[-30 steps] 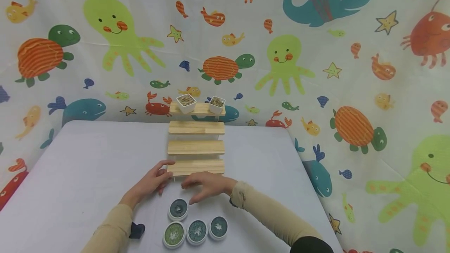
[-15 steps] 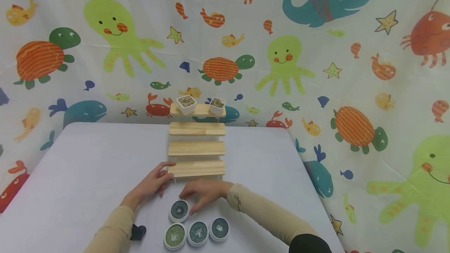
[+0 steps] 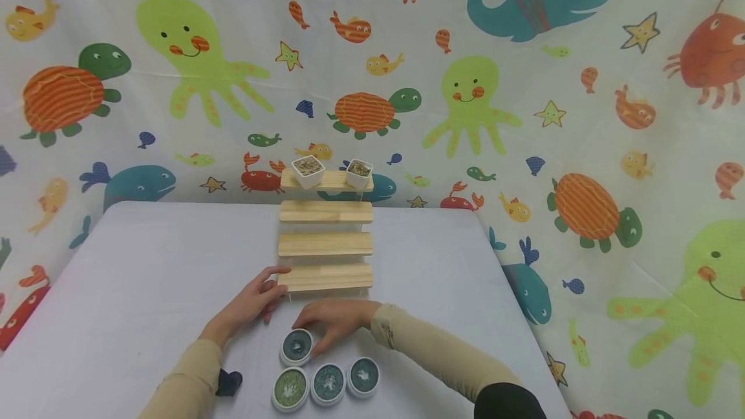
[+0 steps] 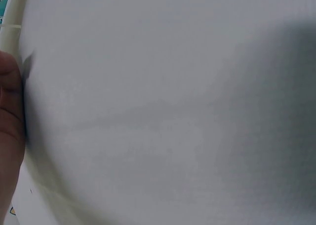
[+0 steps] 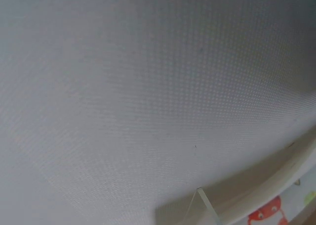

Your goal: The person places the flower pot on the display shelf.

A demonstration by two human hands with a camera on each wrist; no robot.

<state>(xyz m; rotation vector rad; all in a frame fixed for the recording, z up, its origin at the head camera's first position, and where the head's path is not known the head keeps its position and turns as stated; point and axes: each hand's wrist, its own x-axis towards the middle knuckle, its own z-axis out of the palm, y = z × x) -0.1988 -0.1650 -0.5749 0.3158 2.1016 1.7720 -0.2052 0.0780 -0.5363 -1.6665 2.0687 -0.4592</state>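
In the head view, my left hand (image 3: 250, 302) holds the left end of the lowest plank of a wooden tiered stand (image 3: 326, 244). Its index finger lies on top and its thumb is at the front edge. My right hand (image 3: 337, 322) has thumb and fingers around the back and right side of a small round white pot (image 3: 297, 346) with a dark blue-green top. Just in front sit a green-topped pot (image 3: 290, 389) and two dark-topped pots, one in the middle (image 3: 328, 383) and one at right (image 3: 363, 377). Neither wrist view shows the pots.
Two square white pots, left (image 3: 308, 171) and right (image 3: 359, 173), with brownish contents, stand on the top tier. A dark heart-shaped piece (image 3: 229, 383) lies by the left sleeve. A patterned curtain (image 3: 372, 50) hangs behind the white-covered table (image 3: 174, 264).
My right hand has moved down and slightly left, from in front of the lowest plank to the rear round pot. My left hand stays at the plank's end.
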